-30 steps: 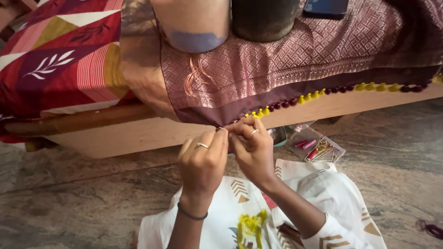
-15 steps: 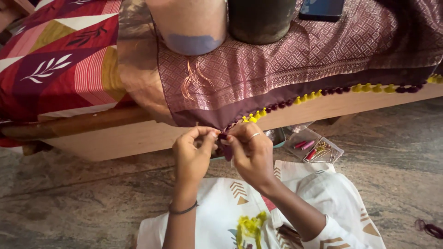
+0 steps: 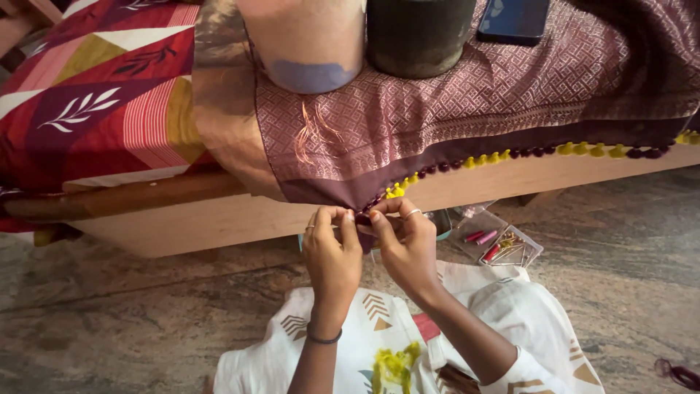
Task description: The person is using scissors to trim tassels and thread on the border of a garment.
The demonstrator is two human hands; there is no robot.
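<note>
The cloth (image 3: 467,117) is maroon with a fine woven gold diamond pattern and a plain dark band along its lower edge. It lies draped over a wooden ledge, its corner hanging down at 6 o'clock, pinched between fingertips. A row of small yellow and purple tassels (image 3: 510,155) runs along the hem from that corner out toward 3 o'clock.

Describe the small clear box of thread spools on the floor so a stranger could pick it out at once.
Start at the wooden bed frame draped with the maroon patterned cloth. Below its edge, on the stone floor, just past the right hand, lies the clear box. It alone is see-through, holding pink and red spools and yellow bits, unlike the white garment beside it.
</note>
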